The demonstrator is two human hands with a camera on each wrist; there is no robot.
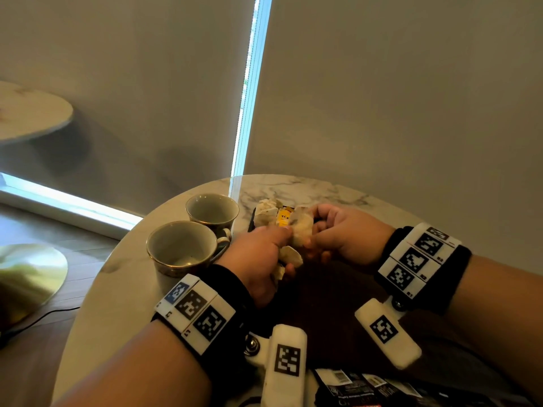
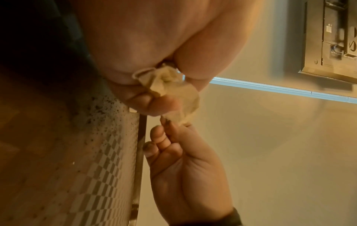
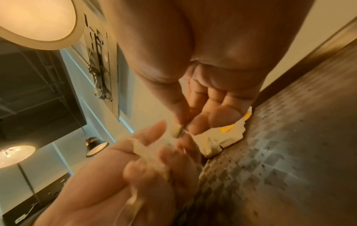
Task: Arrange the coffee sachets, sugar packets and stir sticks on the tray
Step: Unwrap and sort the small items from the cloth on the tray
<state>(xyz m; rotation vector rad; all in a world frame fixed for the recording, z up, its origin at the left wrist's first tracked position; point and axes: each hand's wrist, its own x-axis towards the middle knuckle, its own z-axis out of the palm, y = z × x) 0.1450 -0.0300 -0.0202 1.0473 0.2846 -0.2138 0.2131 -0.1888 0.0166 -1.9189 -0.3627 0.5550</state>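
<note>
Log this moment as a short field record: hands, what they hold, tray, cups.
left hand: grips a bunch of pale crumpled paper packets
right hand: pinches one pale packet from that bunch
dark rectangular tray: holds pale packets and a yellow-labelled sachet
two grey gold-rimmed cups: left of the tray on the round marble table

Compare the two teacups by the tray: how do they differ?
The near teacup looks larger and sits closest to the left hand; the far teacup sits behind it, nearer the table's far edge. The near teacup's gold band shows; the far one's doesn't. Both stand upright and look empty.
</note>
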